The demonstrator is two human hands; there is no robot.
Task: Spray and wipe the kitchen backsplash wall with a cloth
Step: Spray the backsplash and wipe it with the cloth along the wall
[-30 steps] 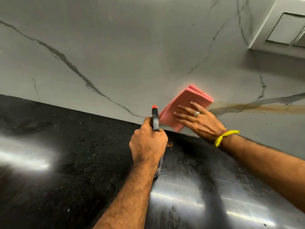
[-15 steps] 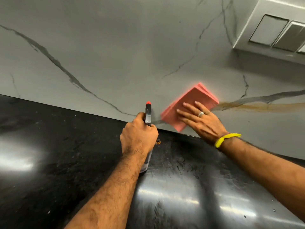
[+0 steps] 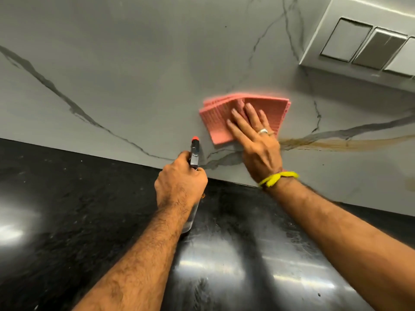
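Note:
The backsplash wall (image 3: 139,70) is grey marble with dark veins. A folded pink cloth (image 3: 219,117) lies flat against it, and my right hand (image 3: 253,140) presses on it with straight fingers. My left hand (image 3: 179,185) grips a spray bottle (image 3: 194,151) with a black head and a red nozzle tip, held just in front of the wall above the counter's back edge. The bottle's clear body shows below my fist. A brown streak (image 3: 336,144) runs along the wall to the right of the cloth.
A glossy black stone countertop (image 3: 67,209) fills the lower part of the view and meets the wall. A white switch panel (image 3: 363,46) sticks out from the wall at the upper right.
My right hand has slid the pink cloth up the wall and turned it, fingers now pointing upward. The left hand with the spray bottle stays near the wall's base.

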